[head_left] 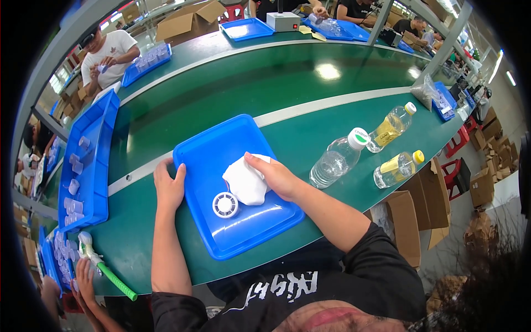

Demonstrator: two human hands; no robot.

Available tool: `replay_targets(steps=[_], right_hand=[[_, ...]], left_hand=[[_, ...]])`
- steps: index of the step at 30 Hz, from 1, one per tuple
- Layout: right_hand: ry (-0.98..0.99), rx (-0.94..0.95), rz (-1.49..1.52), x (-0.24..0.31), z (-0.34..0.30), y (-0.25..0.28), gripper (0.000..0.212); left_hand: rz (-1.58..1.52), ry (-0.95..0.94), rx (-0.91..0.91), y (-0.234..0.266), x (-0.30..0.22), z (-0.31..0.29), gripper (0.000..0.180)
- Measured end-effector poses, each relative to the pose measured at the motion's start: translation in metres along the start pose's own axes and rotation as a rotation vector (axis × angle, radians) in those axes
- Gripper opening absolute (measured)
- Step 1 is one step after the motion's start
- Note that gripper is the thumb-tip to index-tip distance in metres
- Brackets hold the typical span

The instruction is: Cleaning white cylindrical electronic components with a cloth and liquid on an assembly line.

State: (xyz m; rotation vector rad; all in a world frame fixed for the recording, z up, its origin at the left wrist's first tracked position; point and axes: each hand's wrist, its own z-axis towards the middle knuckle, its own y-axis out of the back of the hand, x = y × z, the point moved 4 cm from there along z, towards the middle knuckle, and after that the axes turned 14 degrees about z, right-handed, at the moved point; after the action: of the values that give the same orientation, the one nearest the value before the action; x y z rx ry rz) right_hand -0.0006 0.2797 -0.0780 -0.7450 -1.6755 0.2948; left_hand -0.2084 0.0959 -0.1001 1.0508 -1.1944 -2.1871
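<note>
A shallow blue tray (pixel 232 238) lies in front of me on the green table. My left hand (pixel 169 185) is at its left side, thumb along the rim and fingers outside, closed on the edge. Inside the tray my right hand (pixel 279 177) grips a crumpled white cloth (pixel 247 182), thumb on top; some of its fingers are hidden. Just beside the cloth sits a small round white part (pixel 225 205) with slots around its face, like a little fan. A thin reddish line, perhaps a wire, shows between this part and the cloth.
Bottles (pixel 337 160) stand to the right. A long blue bin (pixel 94 205) holds clear cups at the left, near a green-handled tool (pixel 116 281) and another person's hand (pixel 86 282). The green conveyor (pixel 238 77) runs beyond the tray. Cardboard boxes (pixel 406 227) stand at lower right.
</note>
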Motion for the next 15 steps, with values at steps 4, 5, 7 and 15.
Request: replay_targets(steps=[4,5,7,15], right_hand=[[0.036,0.03,0.037,0.007,-0.005,0.0,0.043],[0.044,0.036,0.049,0.007,-0.004,-0.001,0.043],[0.044,0.01,0.042,0.005,-0.001,-0.005,0.046],[0.106,-0.217,0.138,-0.002,0.0,0.018,0.037]], left_hand=[[-0.276,0.04,-0.19,0.034,-0.039,-0.006,0.046],[-0.524,0.02,-0.107,0.046,-0.062,-0.011,0.043],[-0.857,-0.144,0.115,0.084,-0.115,-0.033,0.038],[-0.641,-0.97,0.2,0.208,-0.233,-0.076,0.015]])
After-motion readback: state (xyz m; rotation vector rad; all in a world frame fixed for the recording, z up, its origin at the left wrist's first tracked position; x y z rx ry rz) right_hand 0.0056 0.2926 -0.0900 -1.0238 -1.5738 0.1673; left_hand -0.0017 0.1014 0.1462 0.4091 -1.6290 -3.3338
